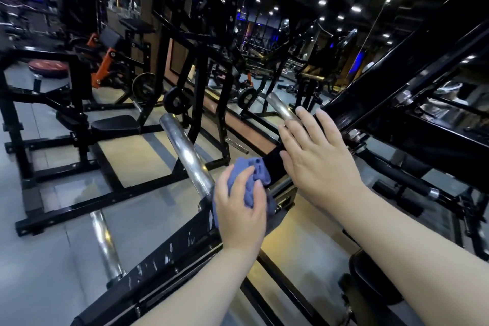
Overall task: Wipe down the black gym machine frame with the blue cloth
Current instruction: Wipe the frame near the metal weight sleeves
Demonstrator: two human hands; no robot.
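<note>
- The left hand (239,209) is closing around the blue cloth (254,176), fingers curled over the bunched fabric and pressing it onto the black gym machine frame (169,257)
- The blue cloth is sitting low of centre in the head view, at about 6 o'clock from the middle, with a crumpled edge sticking out past the fingertips toward 1 o'clock
- The black gym machine frame is running as a slanted beam from 7 o'clock up toward 2 o'clock, its near stretch carrying pale scuffs and scratches
- The right hand (318,159) is lying open and flat, fingers spread, holding nothing, with its palm over the beam just beyond the cloth at 2 o'clock from it; whether the palm is touching the metal I cannot tell
- A chrome peg (186,153) is rising from the frame just beside the left hand, pointing to 11 o'clock
- A second chrome peg (105,243) is standing out lower along the beam at 8 o'clock
- A third chrome peg (281,108) is showing just past the right fingertips
- Other black machines and a padded seat (115,126) are standing on the grey floor (47,267) at 9 to 10 o'clock, well apart from the hands
</note>
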